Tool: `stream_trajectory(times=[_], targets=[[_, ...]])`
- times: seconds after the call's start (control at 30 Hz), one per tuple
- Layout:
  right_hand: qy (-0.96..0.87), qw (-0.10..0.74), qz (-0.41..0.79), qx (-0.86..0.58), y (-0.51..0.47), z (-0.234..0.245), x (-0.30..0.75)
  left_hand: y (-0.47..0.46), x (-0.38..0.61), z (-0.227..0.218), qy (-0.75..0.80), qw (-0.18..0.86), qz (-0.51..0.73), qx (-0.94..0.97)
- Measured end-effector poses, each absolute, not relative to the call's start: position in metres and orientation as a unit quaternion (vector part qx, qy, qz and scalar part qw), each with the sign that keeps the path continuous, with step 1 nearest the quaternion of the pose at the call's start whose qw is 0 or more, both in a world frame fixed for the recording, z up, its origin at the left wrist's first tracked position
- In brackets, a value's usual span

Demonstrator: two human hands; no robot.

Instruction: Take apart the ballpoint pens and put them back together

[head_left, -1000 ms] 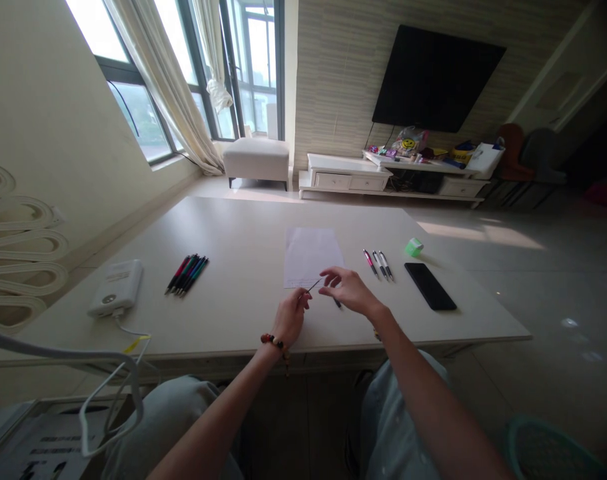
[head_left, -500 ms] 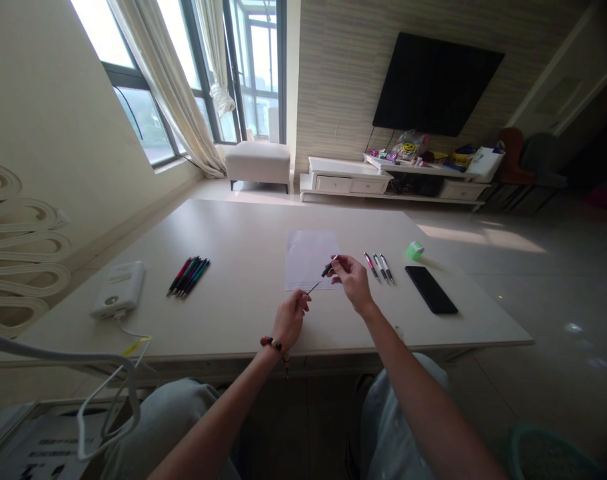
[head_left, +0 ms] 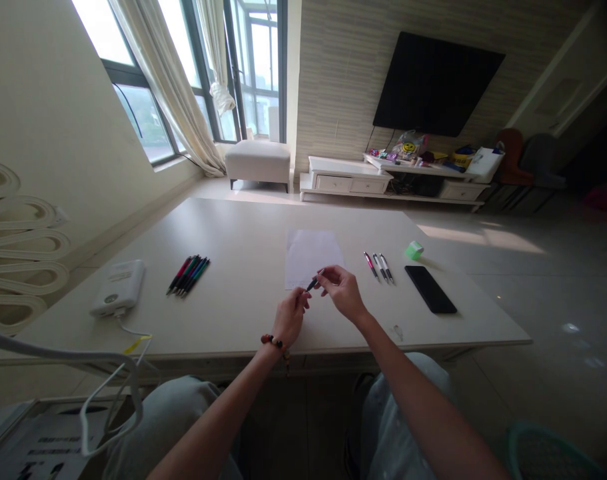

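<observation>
Over the near edge of the white sheet of paper, my two hands meet at one pen. My right hand pinches its dark barrel between thumb and fingers. Just below, my left hand, with a bead bracelet at the wrist, is closed on the lower end of the thin refill; the fingers hide that end, and the barrel now covers most of the refill. To the right lie a red pen and several silver-and-black pens. On the left rests a bundle of dark coloured pens.
A black phone and a small green-and-white block are at the table's right. A white power bank with a cable stands at the left. Near the front edge lies a tiny clear item.
My right hand has moved down and left, bringing the barrel over the thin refill and against the left fingers. My left hand has hardly moved.
</observation>
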State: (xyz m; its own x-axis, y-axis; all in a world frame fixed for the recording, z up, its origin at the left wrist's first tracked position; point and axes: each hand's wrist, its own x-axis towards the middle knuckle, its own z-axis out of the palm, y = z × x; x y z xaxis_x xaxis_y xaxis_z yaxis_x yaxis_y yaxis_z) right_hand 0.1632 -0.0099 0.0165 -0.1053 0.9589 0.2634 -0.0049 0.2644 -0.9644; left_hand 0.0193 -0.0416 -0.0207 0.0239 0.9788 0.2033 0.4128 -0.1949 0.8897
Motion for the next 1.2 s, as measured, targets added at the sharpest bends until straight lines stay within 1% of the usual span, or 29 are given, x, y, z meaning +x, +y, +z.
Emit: stream_trajectory(times=[0.1, 0.3, 0.47, 0.53, 0.63, 0.77, 0.9, 1.03, 1.13, 1.2], targets=[[-0.604, 0.500, 0.462, -0.414, -0.0138, 0.0122, 0.1568, -0.0420, 0.0177, -0.0220, 0.555, 0.314, 0.433, 0.637], [-0.576, 0.509, 0.444, -0.460, -0.0127, 0.0090, 0.1549, -0.0463, 0.0150, -0.0204, 0.570, 0.272, 0.420, 0.652], [-0.549, 0.497, 0.535, -0.407, -0.0112, 0.0119, 0.1566, -0.0474, 0.0156, -0.0164, 0.564, 0.256, 0.425, 0.660], [-0.539, 0.508, 0.534, -0.408, -0.0101, 0.0115, 0.1571, -0.0468, 0.0168, -0.0162, 0.562, 0.257, 0.429, 0.659], [-0.534, 0.537, 0.479, -0.444, -0.0088, 0.0101, 0.1567, -0.0459, 0.0188, -0.0174, 0.562, 0.266, 0.431, 0.654], [-0.536, 0.517, 0.524, -0.413, -0.0084, 0.0111, 0.1554, -0.0450, 0.0210, -0.0190, 0.561, 0.278, 0.442, 0.642], [-0.533, 0.546, 0.475, -0.438, -0.0070, 0.0121, 0.1545, -0.0450, 0.0217, -0.0188, 0.550, 0.292, 0.450, 0.640], [-0.531, 0.526, 0.531, -0.400, -0.0057, 0.0130, 0.1552, -0.0451, 0.0212, -0.0178, 0.551, 0.297, 0.464, 0.627], [-0.526, 0.542, 0.500, -0.424, -0.0053, 0.0142, 0.1565, -0.0450, 0.0210, -0.0179, 0.545, 0.300, 0.464, 0.630], [-0.528, 0.539, 0.507, -0.416, -0.0054, 0.0148, 0.1570, -0.0448, 0.0214, -0.0182, 0.539, 0.309, 0.464, 0.631]])
